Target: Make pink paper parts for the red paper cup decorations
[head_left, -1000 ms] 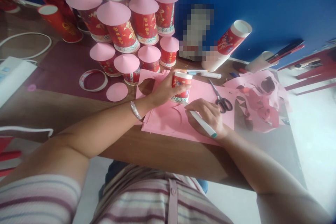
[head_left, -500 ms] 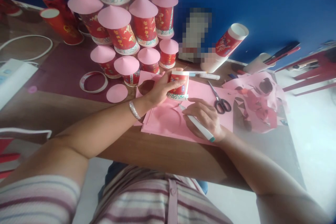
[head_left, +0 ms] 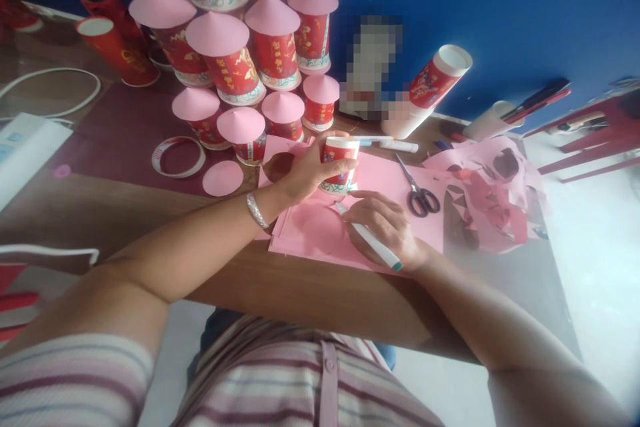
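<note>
My left hand is wrapped around a small red paper cup that stands upside down on a pink paper sheet. My right hand grips a white marker with a green end, its tip touching the paper at the cup's rim. A drawn circle shows on the pink sheet just in front of the cup.
Several red cups topped with pink paper cones stand at the back. A pink paper disc and a tape ring lie at left. Scissors rest on the sheet, pink scraps at right, a tipped cup behind.
My right hand with the marker has slid left around the cup's base. The cup and my left hand shifted slightly left.
</note>
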Tool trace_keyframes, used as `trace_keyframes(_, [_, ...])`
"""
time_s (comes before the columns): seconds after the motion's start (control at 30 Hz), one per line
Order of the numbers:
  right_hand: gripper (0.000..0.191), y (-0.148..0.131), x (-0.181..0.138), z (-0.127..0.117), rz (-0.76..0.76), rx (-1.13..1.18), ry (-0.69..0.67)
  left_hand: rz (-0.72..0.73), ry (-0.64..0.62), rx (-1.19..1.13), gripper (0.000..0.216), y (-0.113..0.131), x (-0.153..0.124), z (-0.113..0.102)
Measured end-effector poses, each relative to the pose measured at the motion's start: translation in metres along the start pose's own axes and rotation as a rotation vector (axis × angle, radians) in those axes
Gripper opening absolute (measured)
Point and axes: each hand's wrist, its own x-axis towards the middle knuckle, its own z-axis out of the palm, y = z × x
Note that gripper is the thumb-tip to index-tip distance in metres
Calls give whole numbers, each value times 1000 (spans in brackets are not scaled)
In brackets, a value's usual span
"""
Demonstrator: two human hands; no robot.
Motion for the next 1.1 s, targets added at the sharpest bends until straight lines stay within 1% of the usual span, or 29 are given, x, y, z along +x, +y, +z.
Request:
trace_keyframes(0.13, [24, 1, 0, 0, -1, -53, 38, 5, 34, 5, 56, 3, 0, 2])
trace_keyframes(0.27, [25, 4, 0, -2, 11, -107, 67, 12, -2, -7, 56, 3, 1, 3])
trace_keyframes(0.43, [33, 5, -3, -1, 36, -93, 64, -15, -12, -84, 50, 3, -1, 2])
trace_keyframes(0.53, [32, 4, -4, 0, 27, -92, 80, -1, -15, -106, 45, 2, -1, 1])
trace_keyframes(0.63, [36, 4, -5, 2, 31, -58, 74, 25, -29, -86, 43, 0, 1, 0])
trace_keyframes(0.7, [39, 4, -6, 2, 35, -18, 55, 43, -29, -47, 47, -2, 2, -1])
trace_keyframes(0.77, [39, 3, -7, 2, 37, 17, 27, 58, -6, -16, 55, -4, 3, -2])
trace_keyframes(0.9, [34, 1, -5, 0, 24, 33, -6, 39, 10, 1, 66, -6, 2, -3])
trace_keyframes(1.0, [30, 0, -3, 0, 9, 13, 4, -8, 35, -28, 69, -4, 0, -2])
trace_keyframes(1.1, [34, 1, -3, 0, 21, 4, 12, -5, 81, -59, 63, -1, 0, 0])
